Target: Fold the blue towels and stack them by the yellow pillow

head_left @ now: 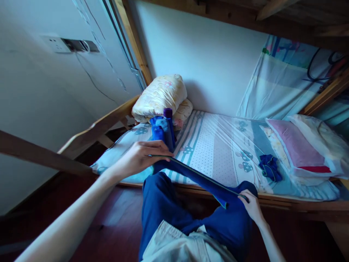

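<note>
A dark blue cloth (196, 175) with a green-stitched edge is stretched between my two hands, above my knees. My left hand (149, 154) pinches one end of that edge between thumb and fingers. At the lower right end, my right hand (251, 205) grips the other corner close to my knee. One loose corner hangs below the edge, over my lap. Just beyond my left hand stand rolled blue cloths (160, 133) and a purple roll (168, 113) on the bed. Farther right, a crumpled blue cloth (269, 167) lies on the sheet.
The lower bunk's patterned sheet (207, 145) spreads in front of me. A folded quilt (163, 94) is piled at the left end, and a pink item in clear plastic (297, 145) lies at the right. Overhead runs the wooden upper bunk (229, 16). A wooden rail (43, 154) crosses at left.
</note>
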`<state>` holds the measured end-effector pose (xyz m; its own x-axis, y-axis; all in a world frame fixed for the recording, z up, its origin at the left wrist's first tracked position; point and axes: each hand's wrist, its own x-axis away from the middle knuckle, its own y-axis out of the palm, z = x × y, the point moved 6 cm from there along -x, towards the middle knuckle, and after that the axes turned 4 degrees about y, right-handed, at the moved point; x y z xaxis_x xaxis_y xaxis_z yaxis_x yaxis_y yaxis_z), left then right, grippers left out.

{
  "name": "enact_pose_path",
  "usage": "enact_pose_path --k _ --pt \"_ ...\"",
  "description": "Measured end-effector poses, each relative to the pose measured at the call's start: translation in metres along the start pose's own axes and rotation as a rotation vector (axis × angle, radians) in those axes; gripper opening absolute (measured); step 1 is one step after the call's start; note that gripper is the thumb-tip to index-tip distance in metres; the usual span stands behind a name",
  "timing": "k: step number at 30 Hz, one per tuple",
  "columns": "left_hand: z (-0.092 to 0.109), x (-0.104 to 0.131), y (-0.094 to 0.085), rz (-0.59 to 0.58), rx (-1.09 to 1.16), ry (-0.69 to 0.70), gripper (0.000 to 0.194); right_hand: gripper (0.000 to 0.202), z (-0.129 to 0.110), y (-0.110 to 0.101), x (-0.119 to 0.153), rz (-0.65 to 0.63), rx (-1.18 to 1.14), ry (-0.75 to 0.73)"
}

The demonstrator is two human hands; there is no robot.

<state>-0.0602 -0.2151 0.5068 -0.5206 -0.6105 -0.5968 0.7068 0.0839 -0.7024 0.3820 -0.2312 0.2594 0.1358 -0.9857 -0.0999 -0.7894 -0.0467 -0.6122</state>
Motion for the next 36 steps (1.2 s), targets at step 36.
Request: enact_pose_path --k 36 --pt "-0.159 0.067 0.015 -0.075 0.167 -0.921 0.064 0.024 0.013 -0.182 -0.138 -0.12 0.046 0.275"
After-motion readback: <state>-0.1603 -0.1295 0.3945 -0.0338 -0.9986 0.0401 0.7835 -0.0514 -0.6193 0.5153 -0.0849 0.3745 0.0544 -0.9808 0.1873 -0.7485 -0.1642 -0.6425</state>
